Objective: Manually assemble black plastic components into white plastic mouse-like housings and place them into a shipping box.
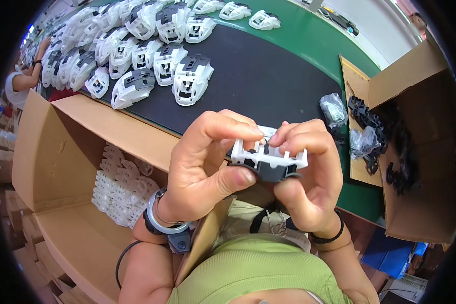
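Above my lap, both hands grip one white plastic shell (pixel 278 159) with a dark grey panel (pixel 273 171) along its near side. My left hand (pixel 202 157) pinches its left end, the thumb under the grey panel and the fingers on top. At the right end my right hand (pixel 311 164) closes on it the same way, with its thumb below. Small dark pieces show inside the white frame between my fingertips. Beyond my hands, similar white shells with grey panels (pixel 192 78) lie on the black mat (pixel 258 71).
Many more shells crowd the table's far left. An open cardboard box (pixel 61 202) at my left holds stacked white parts (pixel 121 187). On the right, another box (pixel 425 202) contains black parts, beside clear plastic bags (pixel 334 110). Another person's arm (pixel 30 76) reaches in at the far left.
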Demonstrator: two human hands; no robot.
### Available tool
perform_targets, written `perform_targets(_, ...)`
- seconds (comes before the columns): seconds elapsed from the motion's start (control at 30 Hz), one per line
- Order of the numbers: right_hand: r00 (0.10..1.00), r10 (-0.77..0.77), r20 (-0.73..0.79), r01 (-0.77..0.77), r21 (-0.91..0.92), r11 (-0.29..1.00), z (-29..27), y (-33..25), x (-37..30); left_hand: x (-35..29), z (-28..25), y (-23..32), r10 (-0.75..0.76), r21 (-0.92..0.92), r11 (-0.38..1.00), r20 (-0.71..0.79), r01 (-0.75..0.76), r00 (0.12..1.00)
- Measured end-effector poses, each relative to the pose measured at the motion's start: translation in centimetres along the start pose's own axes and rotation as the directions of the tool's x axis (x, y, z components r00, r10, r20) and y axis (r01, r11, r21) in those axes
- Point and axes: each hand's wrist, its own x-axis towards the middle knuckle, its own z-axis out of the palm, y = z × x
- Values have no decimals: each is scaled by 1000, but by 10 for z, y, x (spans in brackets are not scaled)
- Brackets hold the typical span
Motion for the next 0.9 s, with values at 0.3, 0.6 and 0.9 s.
perform_targets(0.3, 994, -29, -102, 8, -201, 980, 9, 3, -3, 4, 1, -4, -5, 110, 994, 23, 3, 1000)
perform_targets(0.6, 997, 71, -14, -72, -110, 991, -2, 9, -5, 4, 6, -4, -103, 390, 917, 25, 85, 994)
perform_targets(0.9, 888, 370, 273, -387, 9, 922, -18, 24, 51, 1, 14, 15, -234, 516, 776, -300, 364, 925)
